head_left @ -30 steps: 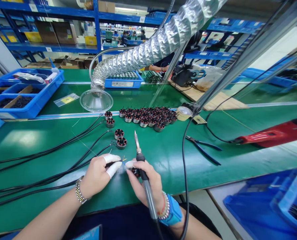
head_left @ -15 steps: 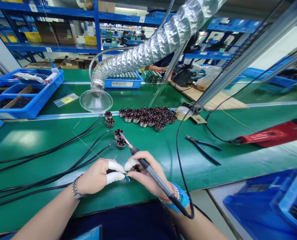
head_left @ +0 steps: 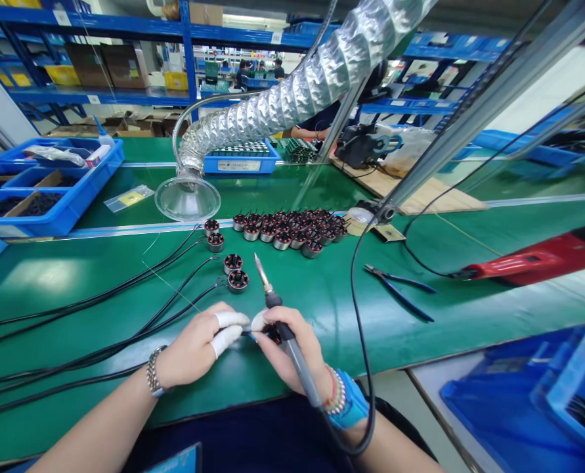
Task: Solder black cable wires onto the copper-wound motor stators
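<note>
Swung right, clear of paired motors: soldering iron, gripped in curled right hand beside half-hidden motor. Cable end pinched in left hand, axis left-right, just left of motor.

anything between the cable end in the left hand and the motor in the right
No separate object shows between the cable end and the motor, but the fingers of the right hand are there, partly hiding that spot.
</note>
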